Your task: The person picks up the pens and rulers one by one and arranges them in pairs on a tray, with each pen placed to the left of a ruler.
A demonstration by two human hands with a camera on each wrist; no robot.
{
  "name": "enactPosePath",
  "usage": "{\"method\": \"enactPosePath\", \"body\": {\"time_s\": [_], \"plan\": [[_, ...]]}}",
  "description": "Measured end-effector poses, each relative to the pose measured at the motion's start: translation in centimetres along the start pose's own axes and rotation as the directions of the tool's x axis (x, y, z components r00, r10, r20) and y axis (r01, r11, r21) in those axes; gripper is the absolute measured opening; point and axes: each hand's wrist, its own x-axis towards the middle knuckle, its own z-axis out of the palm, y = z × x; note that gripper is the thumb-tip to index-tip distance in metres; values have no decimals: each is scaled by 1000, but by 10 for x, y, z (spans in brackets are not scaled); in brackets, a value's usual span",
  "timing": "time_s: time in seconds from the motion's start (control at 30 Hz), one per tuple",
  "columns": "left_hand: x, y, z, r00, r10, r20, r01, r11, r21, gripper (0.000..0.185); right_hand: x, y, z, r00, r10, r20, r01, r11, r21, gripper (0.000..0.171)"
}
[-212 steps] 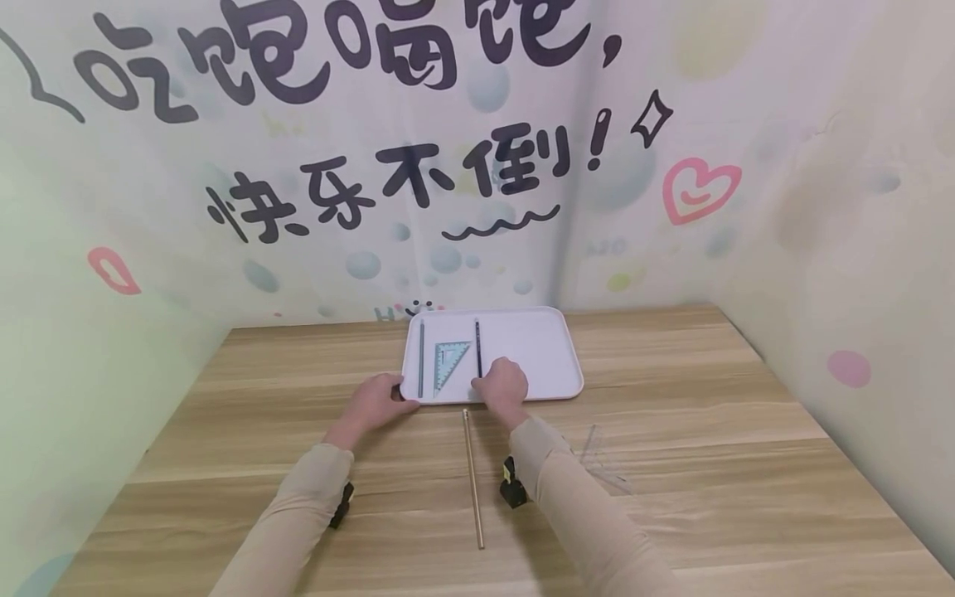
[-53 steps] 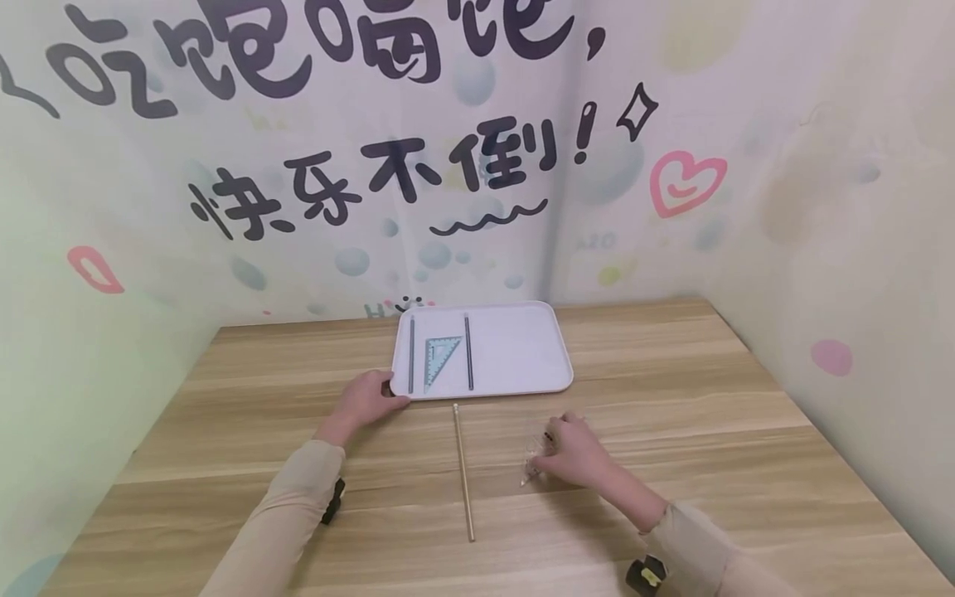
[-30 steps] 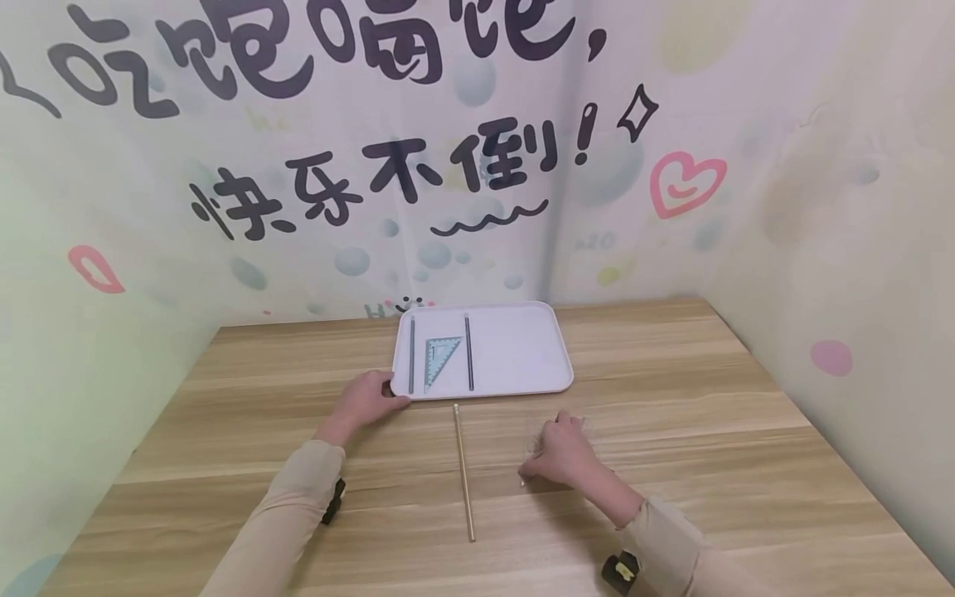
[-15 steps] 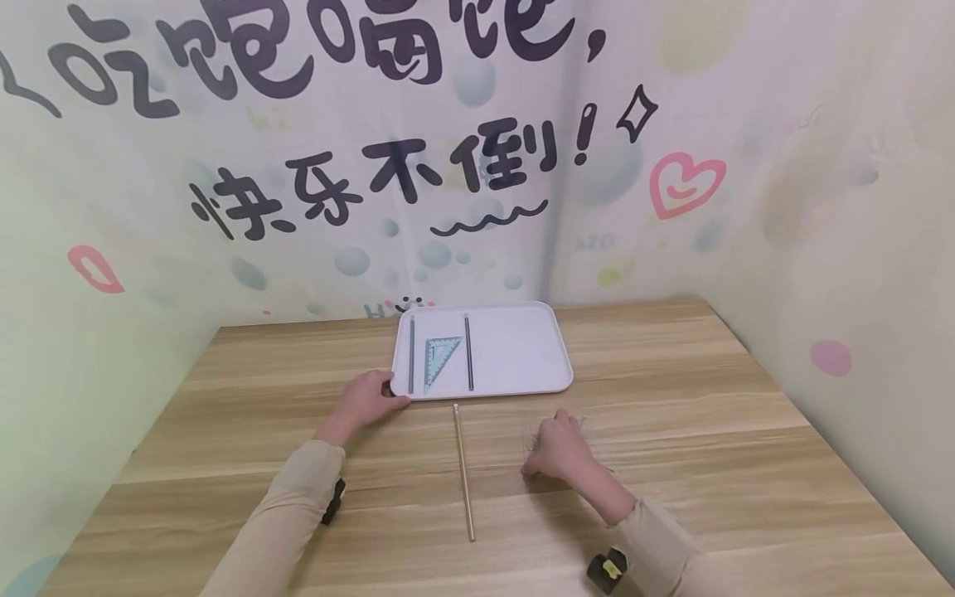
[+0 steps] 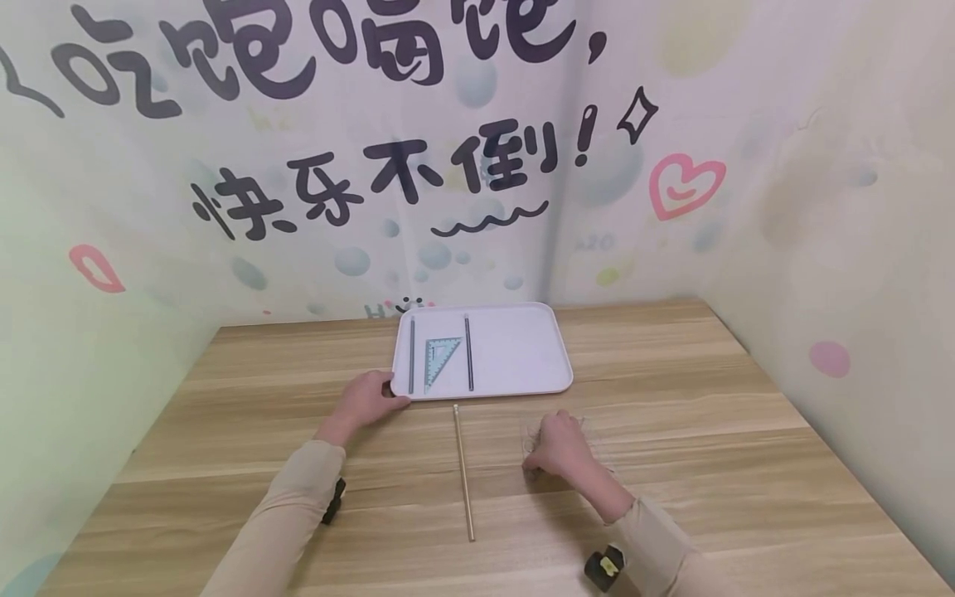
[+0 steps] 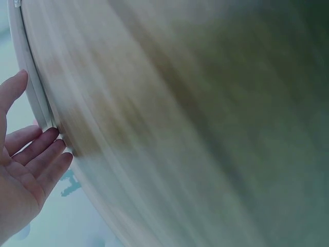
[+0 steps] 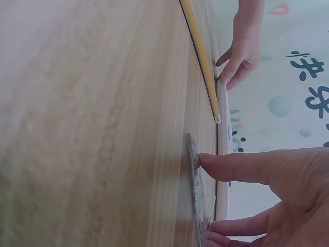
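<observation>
Fingertips (image 7: 208,160) of the right hand (image 5: 558,448) are pressed down on a clear set square (image 7: 195,193) lying flat on the wooden table (image 5: 671,398); the fingers are curled over it, and only its thin edge is seen in the right wrist view (whether it is actually pinched cannot be told). Just left of those fingers a long brass-coloured rod (image 5: 462,473) is laid on the table, its far end stopping just short of the white tray (image 5: 522,348). The tray's near left corner is touched by the left hand (image 5: 369,400), whose fingers are held nearly straight against the rim — nothing is gripped. Inside the tray, just beyond the left fingers, a blue set square (image 5: 438,358) is flanked by two dark rods (image 5: 468,352).
</observation>
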Motion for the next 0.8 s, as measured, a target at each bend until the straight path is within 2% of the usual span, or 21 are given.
{"method": "enactPosePath", "body": {"time_s": [0.4, 0.67, 0.8], "plan": [[2, -1, 1, 1000, 12, -8, -12, 1000, 11, 25, 3, 2, -4, 1000, -16, -11, 17, 999, 29, 42], [2, -1, 2, 1000, 11, -11, -11, 1000, 11, 25, 5, 7, -6, 1000, -2, 8, 1, 994, 106, 47], [1, -2, 2, 1000, 10, -14, -10, 1000, 7, 24, 8, 11, -6, 1000, -12, 3, 11, 993, 114, 49]]}}
